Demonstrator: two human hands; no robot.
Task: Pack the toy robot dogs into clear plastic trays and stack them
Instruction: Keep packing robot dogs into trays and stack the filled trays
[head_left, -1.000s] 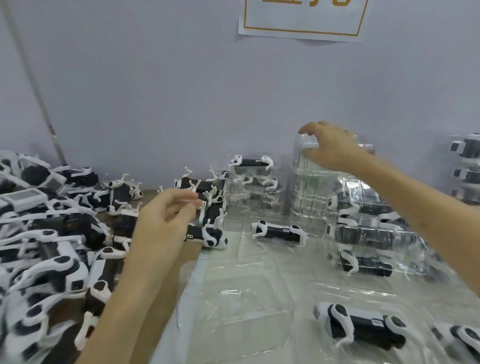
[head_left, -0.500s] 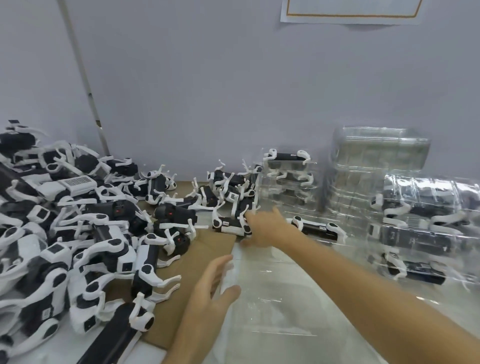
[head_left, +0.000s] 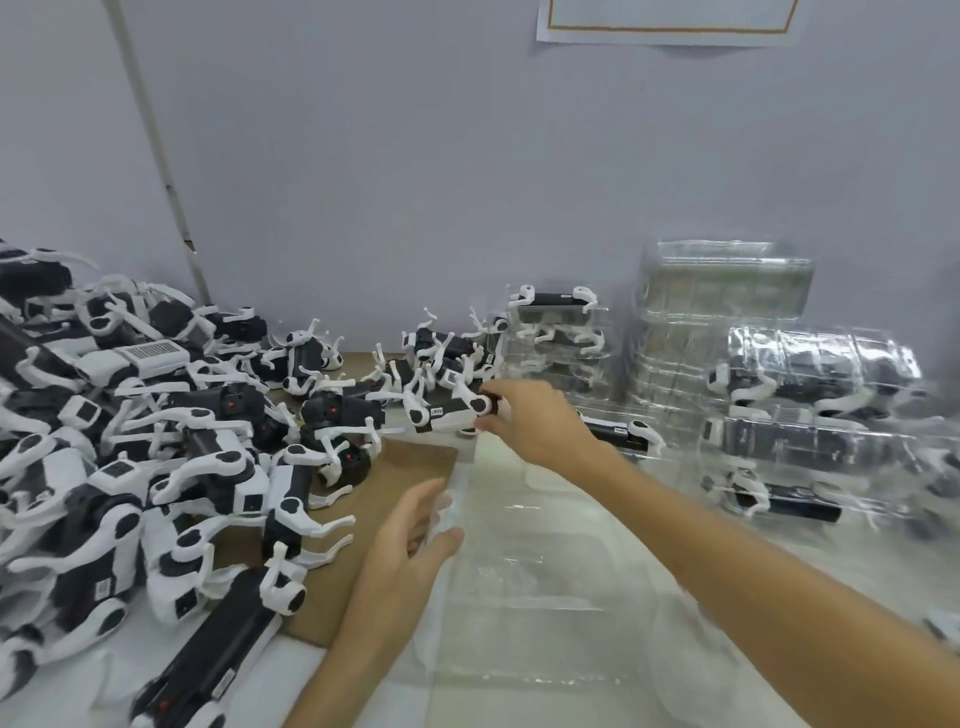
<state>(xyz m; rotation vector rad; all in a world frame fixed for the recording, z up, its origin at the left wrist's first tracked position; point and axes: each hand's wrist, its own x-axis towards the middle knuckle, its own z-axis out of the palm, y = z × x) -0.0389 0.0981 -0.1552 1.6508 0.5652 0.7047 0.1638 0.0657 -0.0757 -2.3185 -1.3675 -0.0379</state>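
The right hand (head_left: 524, 423) has its fingers curled round one end of a toy dog (head_left: 449, 410) at the near edge of the small heap by the wall. The left hand (head_left: 410, 540) lies open, fingers loose, against the rim of an empty clear tray (head_left: 524, 566) right in front of the person. Packed trays (head_left: 810, 415) stand stacked on the right, with another packed stack (head_left: 558, 338) further back beside a stack of empty trays (head_left: 722, 312). Judging by the big pile of loose dogs (head_left: 130, 441) on the left, I'd say most of the job remains.
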